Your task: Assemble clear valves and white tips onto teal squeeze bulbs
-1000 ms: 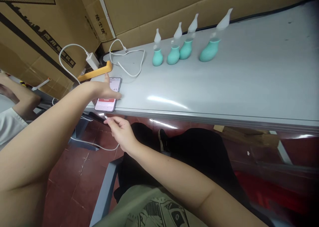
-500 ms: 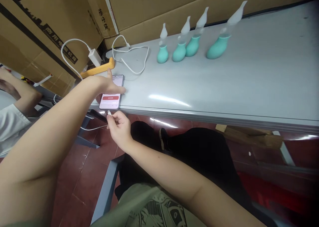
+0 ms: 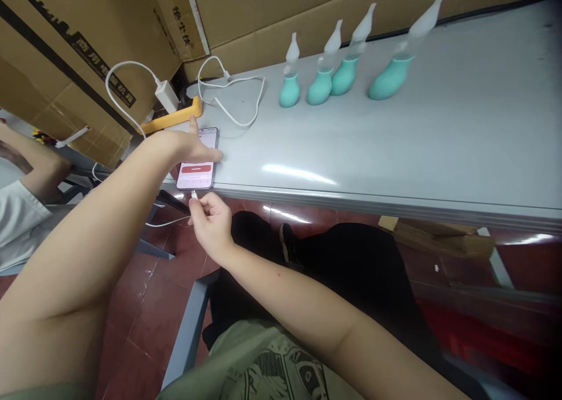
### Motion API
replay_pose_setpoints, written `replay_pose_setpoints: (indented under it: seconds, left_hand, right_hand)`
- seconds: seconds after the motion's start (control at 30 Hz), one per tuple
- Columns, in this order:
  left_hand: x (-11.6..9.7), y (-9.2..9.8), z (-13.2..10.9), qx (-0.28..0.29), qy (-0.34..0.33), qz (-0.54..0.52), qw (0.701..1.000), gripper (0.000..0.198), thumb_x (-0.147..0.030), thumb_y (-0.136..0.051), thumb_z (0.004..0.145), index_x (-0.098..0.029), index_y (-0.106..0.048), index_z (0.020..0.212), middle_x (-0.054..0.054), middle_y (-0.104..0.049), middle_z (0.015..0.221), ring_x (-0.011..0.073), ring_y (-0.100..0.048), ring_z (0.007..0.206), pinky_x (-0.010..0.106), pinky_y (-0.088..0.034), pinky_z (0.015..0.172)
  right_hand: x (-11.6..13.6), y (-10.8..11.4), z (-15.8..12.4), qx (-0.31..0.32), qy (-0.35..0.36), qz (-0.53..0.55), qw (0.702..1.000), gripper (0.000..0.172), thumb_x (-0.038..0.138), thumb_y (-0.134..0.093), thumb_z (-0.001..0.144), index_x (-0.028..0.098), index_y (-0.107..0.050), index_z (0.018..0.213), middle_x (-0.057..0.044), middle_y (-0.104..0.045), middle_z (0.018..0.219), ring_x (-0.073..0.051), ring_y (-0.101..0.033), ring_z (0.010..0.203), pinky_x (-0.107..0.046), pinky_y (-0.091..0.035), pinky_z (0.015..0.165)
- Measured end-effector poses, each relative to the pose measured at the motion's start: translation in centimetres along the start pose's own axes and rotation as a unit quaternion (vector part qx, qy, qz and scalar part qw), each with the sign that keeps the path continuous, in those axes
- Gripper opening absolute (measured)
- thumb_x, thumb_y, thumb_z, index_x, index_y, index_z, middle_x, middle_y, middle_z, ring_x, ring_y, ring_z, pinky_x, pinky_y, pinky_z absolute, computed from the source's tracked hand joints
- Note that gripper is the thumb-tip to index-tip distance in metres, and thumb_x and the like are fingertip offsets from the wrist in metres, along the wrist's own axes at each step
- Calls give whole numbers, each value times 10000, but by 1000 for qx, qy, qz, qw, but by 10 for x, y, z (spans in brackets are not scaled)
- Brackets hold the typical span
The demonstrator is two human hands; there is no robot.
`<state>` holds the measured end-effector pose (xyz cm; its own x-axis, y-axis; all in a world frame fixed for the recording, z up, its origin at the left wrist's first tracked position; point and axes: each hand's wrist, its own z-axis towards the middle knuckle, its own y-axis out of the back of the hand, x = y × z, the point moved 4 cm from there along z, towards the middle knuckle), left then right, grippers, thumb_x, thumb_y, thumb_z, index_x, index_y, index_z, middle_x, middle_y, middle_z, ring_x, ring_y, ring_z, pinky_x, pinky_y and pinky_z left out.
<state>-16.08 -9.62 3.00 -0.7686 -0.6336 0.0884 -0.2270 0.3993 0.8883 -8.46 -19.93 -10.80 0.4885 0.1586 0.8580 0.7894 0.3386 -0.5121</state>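
A phone [image 3: 198, 169] with a lit screen and a red bar lies at the near left edge of the grey table [image 3: 395, 148]. My left hand [image 3: 193, 145] rests on it, thumb up and fingers along its right side, holding it in place. Just below the table edge my right hand [image 3: 211, 218] pinches the plug of a white charging cable [image 3: 194, 195], whose tip sits right at the phone's bottom end. The cable trails down to the left towards the floor.
A yellow power strip [image 3: 173, 118] with a white charger [image 3: 165, 95] and a second looped white cable [image 3: 232, 89] lie behind the phone. Several teal bottles with white nozzles [image 3: 322, 78] stand by cardboard boxes [image 3: 88, 43]. Another person's arm [image 3: 30, 171] shows at left.
My right hand has risen with the cable plug from below the table edge up to the phone's bottom end. My left hand has stayed on the phone.
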Motion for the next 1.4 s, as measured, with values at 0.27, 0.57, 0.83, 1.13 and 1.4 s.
replay_pose_setpoints:
  seconds: [0.27, 0.57, 0.83, 1.13, 1.4]
  left_hand:
    - [-1, -2, 2, 12, 5, -14, 1000, 1379, -645, -765, 771, -177, 84, 1751, 171, -807, 1094, 511, -788, 1001, 552, -634, 856]
    - [-3, -2, 6, 5, 2, -14, 1000, 1390, -691, -755, 781, -166, 84, 1756, 195, -795, 1110, 532, -772, 1013, 648, -616, 919]
    - [-8, 6, -6, 9, -4, 64, 998, 1253, -745, -649, 857, -181, -2, 1770, 153, -809, 960, 450, -795, 849, 544, -617, 841]
    - [3, 4, 13, -11, -14, 86, 996, 1341, -862, -654, 781, -178, -66, 1774, 245, -795, 1106, 489, -779, 866, 550, -614, 748]
    - [28, 14, 31, -56, -40, 94, 993, 1333, -789, -626, 889, -197, 220, 1733, 305, -568, 1579, 438, -764, 976, 555, -607, 818]
  right_hand:
    - [5, -5, -1, -23, -42, 57, 997, 405, 500, -712, 929, 205, -502, 749, 32, -591, 570, -100, -537, 516, -217, -415, 537]
    - [15, -20, 2, -43, -135, 127, 982, 276, 312, -639, 979, 199, -492, 776, 29, -665, 590, -73, -513, 429, -187, -406, 477]
    - [24, -21, 3, -60, -152, 139, 977, 263, 344, -638, 982, 190, -525, 802, 16, -702, 649, -68, -538, 447, -187, -442, 497]
    - [14, -15, 0, 19, -63, 5, 998, 365, 526, -635, 1003, 177, -677, 1100, -105, -804, 1093, -212, -785, 973, -357, -647, 881]
    - [24, 36, -53, 149, 112, -243, 952, 733, 404, -762, 901, 172, -513, 1550, -189, -566, 1565, -356, -479, 1499, -616, -370, 1280]
